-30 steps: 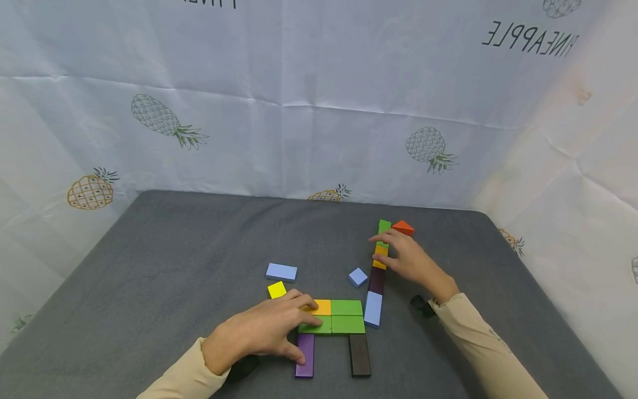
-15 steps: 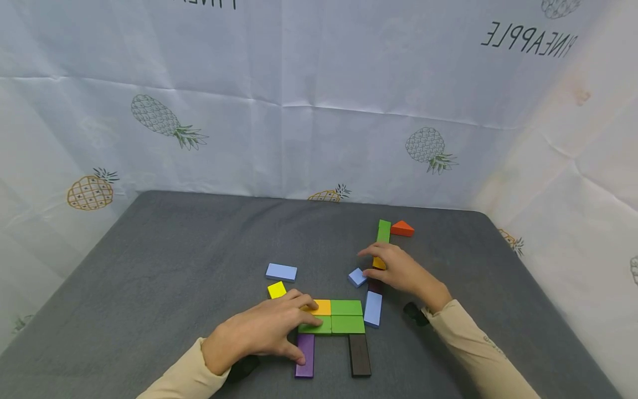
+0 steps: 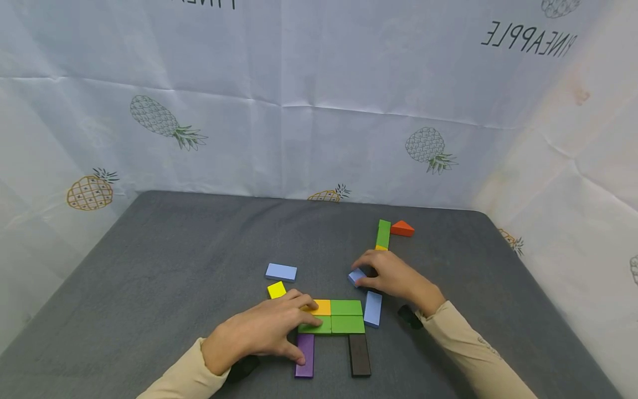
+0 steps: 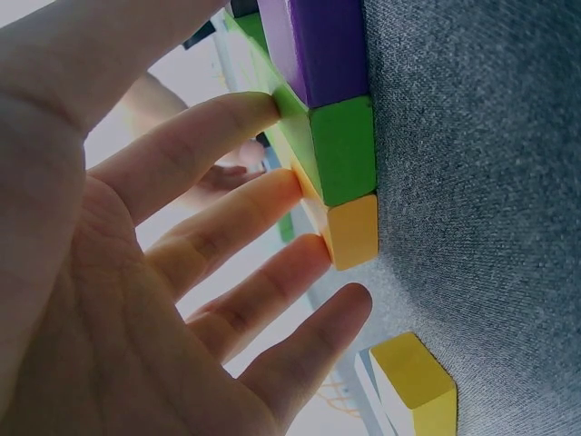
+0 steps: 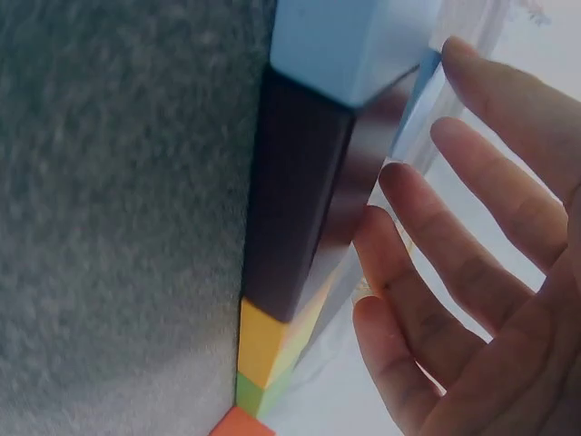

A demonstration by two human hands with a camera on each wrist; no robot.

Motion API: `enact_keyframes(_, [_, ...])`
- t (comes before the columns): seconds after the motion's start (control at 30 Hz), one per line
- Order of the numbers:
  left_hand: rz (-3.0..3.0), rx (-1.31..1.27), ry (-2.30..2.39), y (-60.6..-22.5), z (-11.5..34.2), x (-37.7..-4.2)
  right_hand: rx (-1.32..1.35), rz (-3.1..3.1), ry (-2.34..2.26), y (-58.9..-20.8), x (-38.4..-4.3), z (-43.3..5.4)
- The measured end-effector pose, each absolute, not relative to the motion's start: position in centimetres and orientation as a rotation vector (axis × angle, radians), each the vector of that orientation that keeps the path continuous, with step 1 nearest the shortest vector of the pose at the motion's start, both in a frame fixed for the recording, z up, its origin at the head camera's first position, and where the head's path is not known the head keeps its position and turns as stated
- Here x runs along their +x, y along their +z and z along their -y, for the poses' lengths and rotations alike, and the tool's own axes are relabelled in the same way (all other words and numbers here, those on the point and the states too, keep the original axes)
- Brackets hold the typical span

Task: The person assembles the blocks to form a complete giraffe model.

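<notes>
My left hand (image 3: 266,327) rests over the left end of a group of wooden blocks. Its fingertips touch an orange block (image 4: 354,234) and a green block (image 4: 345,150), and its thumb lies at the purple block (image 3: 305,354) below. My right hand (image 3: 396,275) hovers low over the right-hand column of blocks, thumb and index finger on either side of a small light-blue block (image 3: 356,276). Beneath that hand is a dark brown block (image 5: 300,191), hidden in the head view. A longer light-blue block (image 3: 372,309) sits at the column's near end.
Another light-blue block (image 3: 281,272) and a yellow block (image 3: 276,290) lie left of the group. Green blocks (image 3: 382,234) and a red-orange triangle (image 3: 402,228) mark the column's far end. A dark block (image 3: 359,355) extends toward me. Pineapple-print cloth (image 3: 309,149) hangs behind the grey table (image 3: 199,238).
My right hand has come down and left from the green and orange blocks to the small light-blue block. My left hand has stayed in place.
</notes>
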State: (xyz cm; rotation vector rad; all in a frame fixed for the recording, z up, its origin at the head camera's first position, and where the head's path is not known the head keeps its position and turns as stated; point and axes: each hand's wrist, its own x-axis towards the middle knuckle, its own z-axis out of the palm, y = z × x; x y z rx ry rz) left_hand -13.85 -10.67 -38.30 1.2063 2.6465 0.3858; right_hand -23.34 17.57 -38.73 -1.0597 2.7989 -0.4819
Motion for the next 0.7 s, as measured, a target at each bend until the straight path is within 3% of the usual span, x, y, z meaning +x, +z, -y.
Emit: enact_keyframes(0.7, [-2.659, 1.222, 0.378, -38.38, 10.65, -13.86, -1.038, -2.83, -0.539, -39.12, -22.89, -16.64])
